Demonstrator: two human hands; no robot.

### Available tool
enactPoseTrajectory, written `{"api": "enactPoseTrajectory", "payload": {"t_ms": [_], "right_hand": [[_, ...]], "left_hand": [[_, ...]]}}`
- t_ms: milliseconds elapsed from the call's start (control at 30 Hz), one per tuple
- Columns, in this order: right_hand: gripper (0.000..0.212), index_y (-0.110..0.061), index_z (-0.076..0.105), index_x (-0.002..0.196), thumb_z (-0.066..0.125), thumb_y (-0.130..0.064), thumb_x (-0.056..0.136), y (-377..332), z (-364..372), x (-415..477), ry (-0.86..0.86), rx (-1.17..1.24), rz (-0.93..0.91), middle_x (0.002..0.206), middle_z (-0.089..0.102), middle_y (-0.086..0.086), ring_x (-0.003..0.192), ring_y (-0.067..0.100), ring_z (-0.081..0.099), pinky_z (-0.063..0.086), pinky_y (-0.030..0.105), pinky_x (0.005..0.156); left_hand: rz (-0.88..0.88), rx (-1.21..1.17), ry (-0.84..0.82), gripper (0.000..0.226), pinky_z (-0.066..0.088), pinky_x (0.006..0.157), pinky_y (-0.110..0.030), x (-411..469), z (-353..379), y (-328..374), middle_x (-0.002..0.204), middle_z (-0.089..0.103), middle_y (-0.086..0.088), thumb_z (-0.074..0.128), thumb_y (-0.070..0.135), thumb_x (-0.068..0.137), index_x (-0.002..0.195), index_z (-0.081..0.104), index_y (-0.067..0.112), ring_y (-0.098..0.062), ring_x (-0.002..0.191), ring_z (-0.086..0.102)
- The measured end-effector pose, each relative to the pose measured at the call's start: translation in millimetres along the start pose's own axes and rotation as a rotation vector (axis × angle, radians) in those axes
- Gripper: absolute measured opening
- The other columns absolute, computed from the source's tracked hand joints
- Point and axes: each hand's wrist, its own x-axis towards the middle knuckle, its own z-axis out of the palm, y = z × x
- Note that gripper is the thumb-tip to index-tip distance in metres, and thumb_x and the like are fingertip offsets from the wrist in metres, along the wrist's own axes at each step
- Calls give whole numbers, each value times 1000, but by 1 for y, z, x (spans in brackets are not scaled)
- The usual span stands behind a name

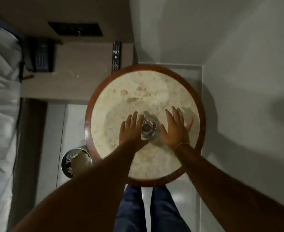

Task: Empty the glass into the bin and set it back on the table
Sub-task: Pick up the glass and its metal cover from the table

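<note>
The bench (194, 91) is a round stone top in a wooden rim, and it carries only the glass (148, 129), which stands upright near its middle. The bin (74, 160) is on the floor by the bench's left edge, close under the left forearm and well below the top.

The left hand (131, 131) and right hand (174, 129) flank the glass with fingers spread flat. The left thumb side is touching or nearly touching the wall, and the right is just beside it. Neither grip is closed on anything.

Judging by this, the step is either taking hold or letting go; blur hides any contents. If lifting, wrap one hand round the wall low down, keep it level, and tip only once over the bin's mouth.
</note>
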Motion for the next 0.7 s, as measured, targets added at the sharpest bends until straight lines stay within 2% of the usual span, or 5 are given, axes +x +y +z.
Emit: {"api": "enactPoseTrajectory", "payload": {"t_ms": [167,300,400,567,700], "right_hand": [[60,-18,54,158,52,-39,102,14,26,-16,6,-1,95,174,41,12,163,32,30,0,69,128],[56,-12,63,151,53,-34,100,18,30,-23,88,0,99,166,52,19,157,39,42,9,72,126],[55,-14,64,150,50,-34,100,19,33,-26,77,4,157,165,54,17,156,38,43,13,71,125],[57,-14,62,149,45,-37,100,18,34,-31,60,126,248,164,53,15,156,35,42,22,65,124],[49,-12,62,148,57,-39,108,7,16,-34,62,696,468,155,61,12,143,30,56,45,55,120]], "left_hand": [[-58,-25,-2,119,16,131,-62,37,23,20,180,-4,-5,84,55,83,169,6,30,-36,166,2],[-7,43,28,113,34,125,-60,48,35,27,177,12,-9,87,45,81,167,14,31,-38,159,23],[42,96,69,100,46,115,-53,52,46,30,168,26,-11,85,43,83,161,26,26,-38,149,36],[61,114,57,91,50,107,-58,49,47,29,163,33,-13,86,42,83,156,35,22,-41,144,39],[213,36,-31,94,47,109,-65,34,22,44,160,39,-10,83,44,81,159,35,25,-41,144,37]]}}
